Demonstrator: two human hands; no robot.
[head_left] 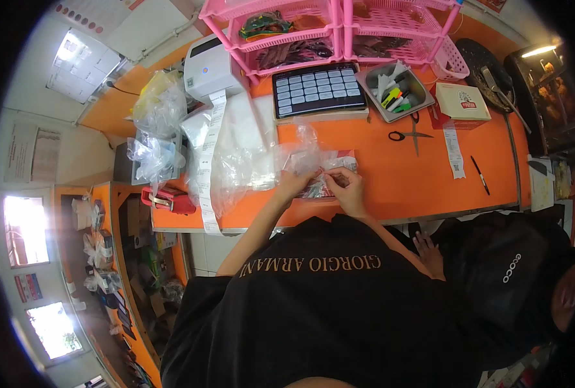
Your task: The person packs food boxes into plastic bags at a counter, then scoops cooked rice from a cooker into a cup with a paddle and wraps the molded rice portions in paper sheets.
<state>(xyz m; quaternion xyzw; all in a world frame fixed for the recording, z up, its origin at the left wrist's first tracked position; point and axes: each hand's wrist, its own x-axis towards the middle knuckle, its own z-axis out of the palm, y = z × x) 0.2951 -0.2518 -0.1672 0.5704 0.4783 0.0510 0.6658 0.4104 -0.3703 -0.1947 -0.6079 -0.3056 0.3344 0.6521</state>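
A clear plastic bag [308, 140] with a red and white printed packet [347, 161] inside or beneath it lies at the front of the orange table. My left hand [295, 185] is closed on the bag from the left, its fingertips pinching the plastic. From the right, my right hand [347, 187] pinches the same bag, thumb and forefinger together. Both hands meet near the bag's middle, close above the table. Whether the packet is wholly inside the bag I cannot tell.
On the left lie clear bags [252, 142], a long receipt strip [204, 187] and a printer [213, 68]. Behind stand a tablet [319, 90], a metal tray of markers [368, 81] and pink racks [287, 45]. Scissors [411, 135], a box [463, 103] and a pen [480, 175] are right. A co-worker [494, 278] sits beside me.
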